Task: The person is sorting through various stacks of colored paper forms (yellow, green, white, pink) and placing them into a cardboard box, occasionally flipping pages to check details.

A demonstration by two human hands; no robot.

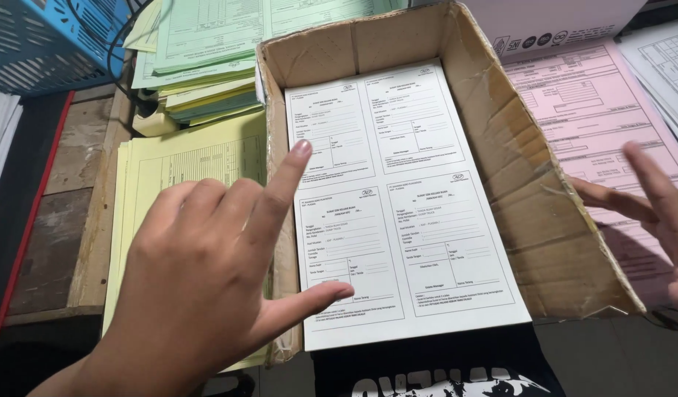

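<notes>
Both hands (199,272) (658,209) open, empty, fingers spread apart.

A cardboard box (515,184) sits at the centre with a stack of printed forms (397,206) lying flat in it. At nine o'clock lies a second paper stack (192,158), at eleven o'clock a heap of sheets (206,51) beside a plastic basket (45,40), and at three o'clock more forms (596,110).

Bare hands (199,272); black shirt (442,367), white print.

Blue basket (48,40), pink forms (596,110).
</notes>
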